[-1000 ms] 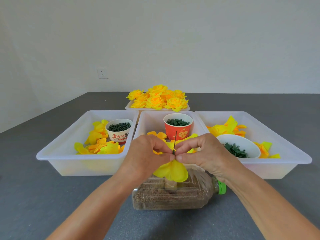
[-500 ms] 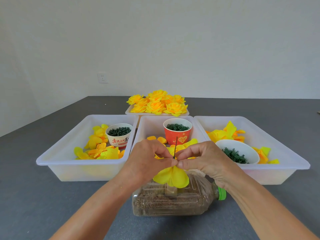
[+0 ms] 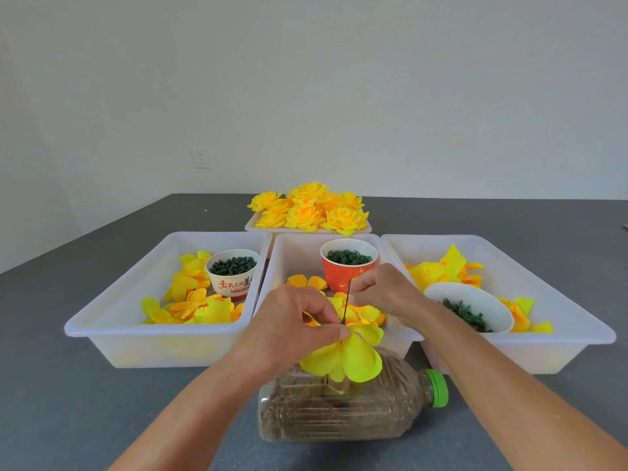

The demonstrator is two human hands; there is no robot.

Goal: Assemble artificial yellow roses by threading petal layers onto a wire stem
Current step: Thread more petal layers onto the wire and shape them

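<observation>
While a yellow petal layer (image 3: 343,356) is pinched at its centre by the curled fingers of the left hand (image 3: 292,322), a thin green wire stem (image 3: 346,302) is gripped near its top by the right hand (image 3: 384,288) (fingers curled around it). Both are held over a plastic bottle (image 3: 339,407) lying on its side at six o'clock. White bins (image 3: 163,341) of petals are set at twelve.

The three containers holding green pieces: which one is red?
The red paper cup in the middle tray. The cup in the left tray is white with red writing; the right one is a plain white bowl.
</observation>
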